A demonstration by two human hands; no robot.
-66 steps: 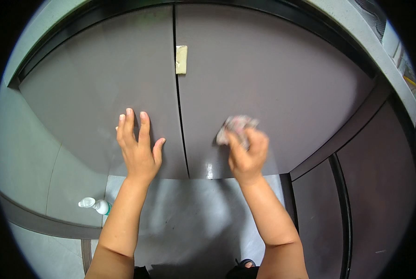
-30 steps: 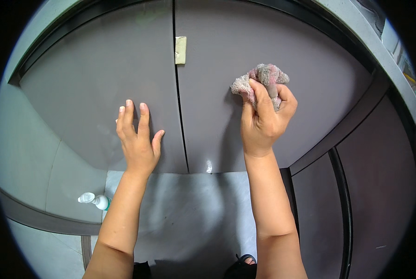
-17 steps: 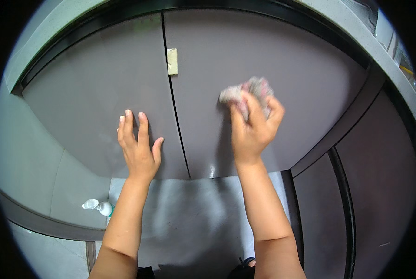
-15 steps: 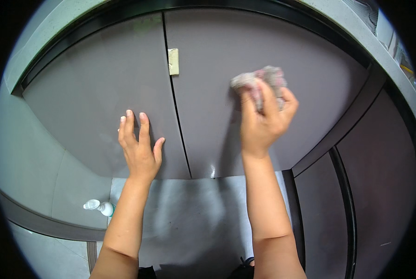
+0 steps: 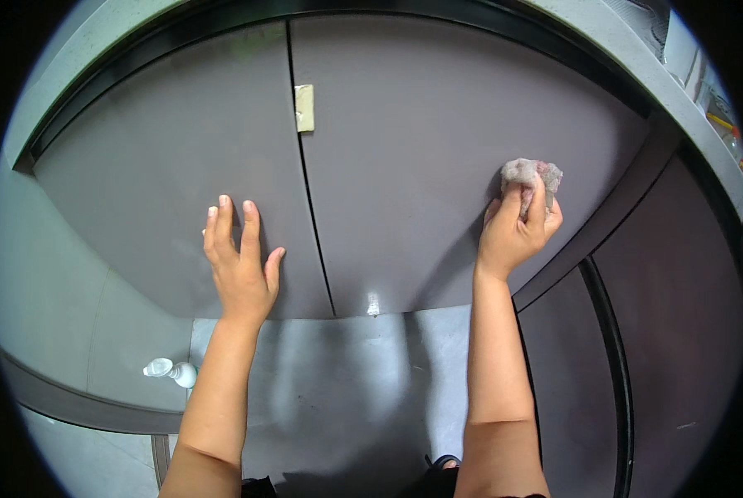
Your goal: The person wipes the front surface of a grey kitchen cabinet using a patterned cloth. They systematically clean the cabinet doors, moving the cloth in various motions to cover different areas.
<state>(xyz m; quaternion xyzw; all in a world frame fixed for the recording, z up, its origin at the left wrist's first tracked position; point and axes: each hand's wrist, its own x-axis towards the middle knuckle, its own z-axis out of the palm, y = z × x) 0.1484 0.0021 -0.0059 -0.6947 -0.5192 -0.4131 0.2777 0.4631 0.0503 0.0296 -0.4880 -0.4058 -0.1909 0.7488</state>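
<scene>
Two dark grey-brown cabinet doors face me, the left door (image 5: 164, 174) and the right door (image 5: 421, 158), split by a thin vertical seam. My left hand (image 5: 240, 270) lies flat on the left door near the seam, fingers up and a little apart, holding nothing. My right hand (image 5: 517, 232) presses a crumpled grey-pink cloth (image 5: 531, 176) against the right door near its right edge. A small beige tag (image 5: 304, 108) sits across the seam high up.
A white spray bottle (image 5: 171, 371) lies on the grey floor (image 5: 347, 382) at lower left. More dark panels (image 5: 679, 332) stand to the right behind a black frame. A pale wall (image 5: 39, 274) runs along the left.
My right hand has carried the cloth across the right door, from low near the seam up and out to its right edge. My left hand has stayed flat on the left door.
</scene>
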